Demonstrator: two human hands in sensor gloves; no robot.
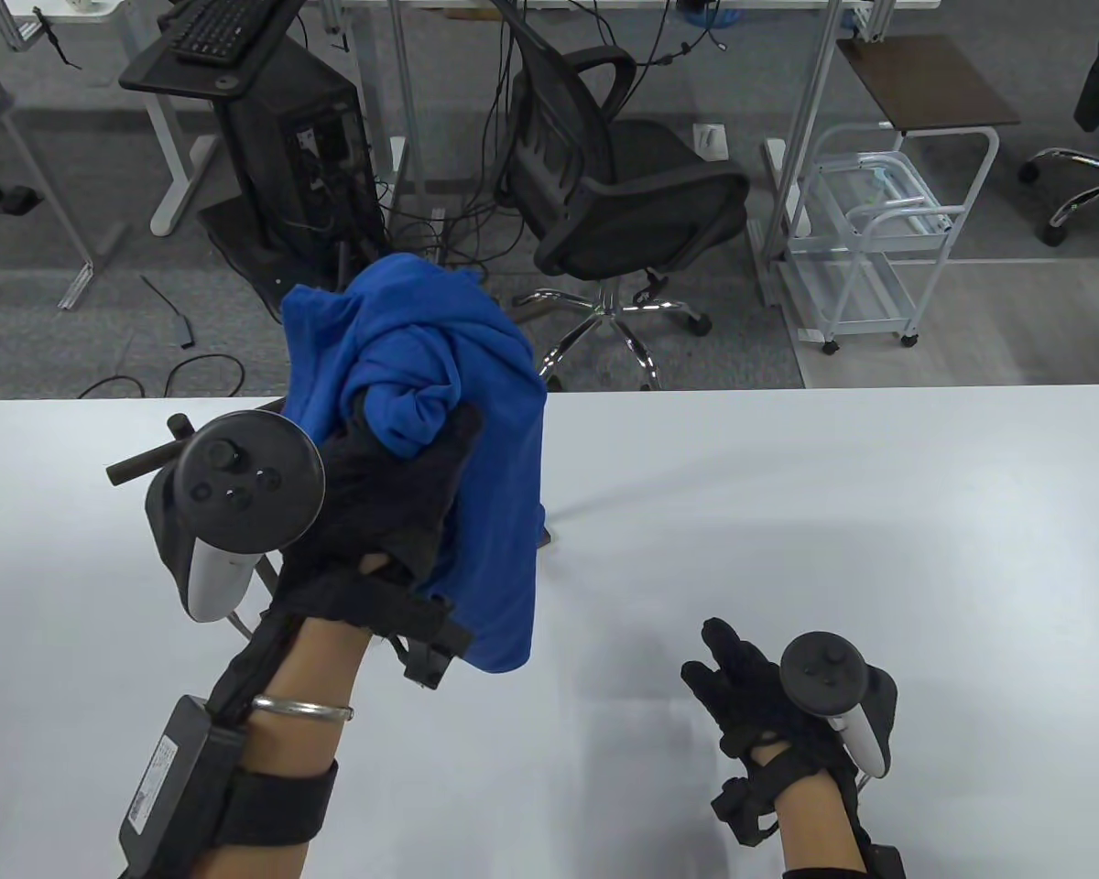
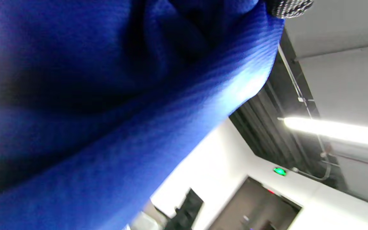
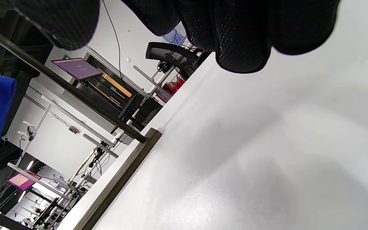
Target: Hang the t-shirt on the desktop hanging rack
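My left hand [image 1: 394,494] is raised above the left part of the white table [image 1: 833,513] and grips a bunched blue t-shirt [image 1: 440,348]. The cloth hangs down past the wrist and fills the left wrist view [image 2: 107,111]. The dark hanging rack is mostly hidden behind that hand. Only a bar end [image 1: 137,469] shows at the left. In the right wrist view its dark pole [image 3: 75,95] meets a wooden base [image 3: 120,182]. My right hand [image 1: 742,678] is low over the table at the right, fingers [image 3: 241,38] extended and holding nothing.
Beyond the table's far edge stand a black office chair [image 1: 623,192], a white wire cart [image 1: 879,229] and a black computer tower [image 1: 302,137] with cables on the floor.
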